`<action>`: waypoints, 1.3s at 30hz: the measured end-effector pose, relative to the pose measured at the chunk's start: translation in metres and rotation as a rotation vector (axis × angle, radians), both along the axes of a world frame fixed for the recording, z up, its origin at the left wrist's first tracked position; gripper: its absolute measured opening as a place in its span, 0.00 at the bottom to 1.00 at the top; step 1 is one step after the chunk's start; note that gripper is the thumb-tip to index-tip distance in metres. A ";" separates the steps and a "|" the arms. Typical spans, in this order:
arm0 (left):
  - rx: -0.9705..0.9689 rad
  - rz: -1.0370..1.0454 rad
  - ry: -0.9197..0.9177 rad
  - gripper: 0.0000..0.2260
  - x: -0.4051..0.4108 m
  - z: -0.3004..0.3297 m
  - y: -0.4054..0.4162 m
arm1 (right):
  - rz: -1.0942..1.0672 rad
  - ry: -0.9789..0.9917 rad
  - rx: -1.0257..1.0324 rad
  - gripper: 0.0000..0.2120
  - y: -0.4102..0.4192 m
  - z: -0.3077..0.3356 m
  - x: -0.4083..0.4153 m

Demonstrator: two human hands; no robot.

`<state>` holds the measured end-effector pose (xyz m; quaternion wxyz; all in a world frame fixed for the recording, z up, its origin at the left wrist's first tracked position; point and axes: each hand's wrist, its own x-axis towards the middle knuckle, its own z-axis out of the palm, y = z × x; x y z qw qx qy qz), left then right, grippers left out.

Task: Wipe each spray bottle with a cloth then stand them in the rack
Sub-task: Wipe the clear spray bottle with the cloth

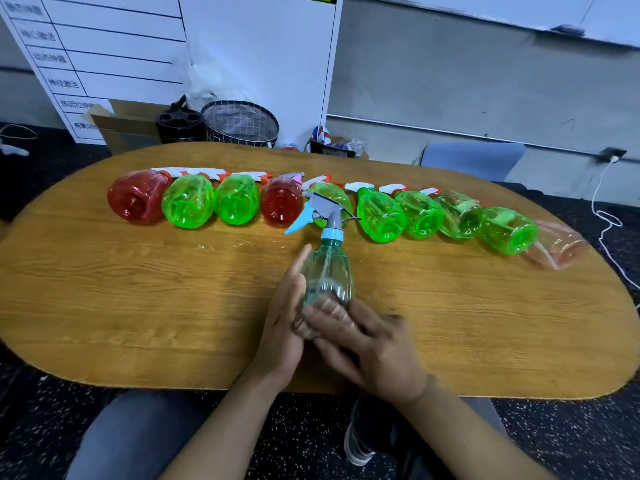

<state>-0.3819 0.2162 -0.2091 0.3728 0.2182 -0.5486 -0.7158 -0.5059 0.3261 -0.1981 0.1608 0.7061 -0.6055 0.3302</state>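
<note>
At the near edge of the oval wooden table (138,306), both hands meet around a pale teal spray bottle (327,271). The left hand (282,327) lies flat along the bottle's left side, fingers straight and pointing away from the person. The right hand (367,344) cups the bottle's base from the right, its fingers curled round the bottom. The bottle stands roughly upright, tilted slightly, over the middle of the table, and its grey trigger head (322,213) with a light blue lever points left.

Farther back, along the far edge, a row of spray bottles lies on its side, bases toward the person: a red bottle (136,199) at the left end, two green bottles (188,202), another red one (282,204), then several more green ones (381,216), and a pale pink bottle (561,247) at the right end.

Beyond the table stand a wire basket (242,123) and a whiteboard (114,46) ruled into lines.
</note>
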 end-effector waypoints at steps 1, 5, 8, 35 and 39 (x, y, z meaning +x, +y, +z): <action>-0.003 0.008 -0.003 0.24 0.000 0.000 0.000 | 0.031 0.052 0.006 0.18 0.004 -0.004 0.000; -0.010 -0.023 -0.013 0.23 -0.001 0.001 -0.001 | -0.025 0.011 -0.022 0.17 -0.009 0.009 -0.009; -0.075 -0.027 -0.065 0.21 -0.003 -0.002 0.000 | -0.218 -0.247 0.002 0.20 -0.030 0.029 -0.023; -0.073 -0.046 -0.060 0.24 0.002 -0.007 -0.002 | -0.145 -0.311 -0.027 0.16 -0.012 0.013 0.004; -0.049 -0.067 -0.031 0.23 0.001 -0.004 -0.003 | -0.009 -0.032 -0.043 0.15 0.007 -0.004 0.008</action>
